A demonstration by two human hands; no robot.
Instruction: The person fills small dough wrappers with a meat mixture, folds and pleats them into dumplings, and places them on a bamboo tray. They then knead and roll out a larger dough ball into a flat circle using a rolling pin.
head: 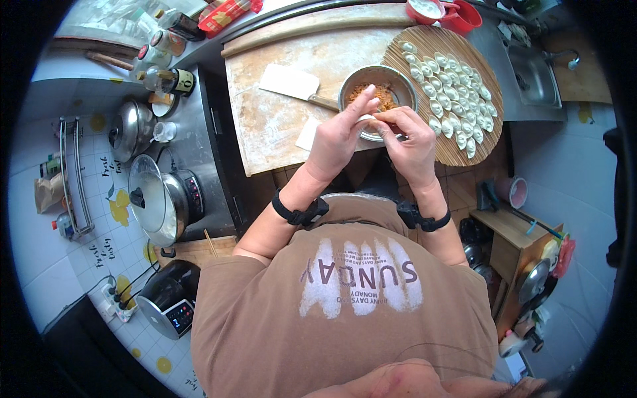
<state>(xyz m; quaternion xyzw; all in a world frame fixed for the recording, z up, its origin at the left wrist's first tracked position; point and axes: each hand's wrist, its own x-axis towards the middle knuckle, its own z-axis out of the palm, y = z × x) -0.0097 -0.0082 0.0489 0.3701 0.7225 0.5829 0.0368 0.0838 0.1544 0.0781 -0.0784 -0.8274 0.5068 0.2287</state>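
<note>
Above the near rim of a metal bowl [414, 94], my left hand [338, 134] and my right hand [410, 142] meet at their fingertips. Between them they hold a small piece of dough wrapper [366, 118], mostly hidden by the fingers. Orange-brown filling [380, 94] lies in the bowl. To its right, many folded dumplings [450, 93] sit in rows on a round slatted tray [490, 144]. A cleaver [289, 82] lies left of the bowl, its handle pointing at the rim. White wrappers [308, 133] lie beside my left wrist.
A floured wooden board [259, 124] carries a long rolling pin [318, 34] along its far edge. Red containers [463, 17] stand at the back, near a sink [535, 74]. On the left counter are bottles [164, 81], a lidded pot [132, 129] and a glass-lidded pot [154, 199].
</note>
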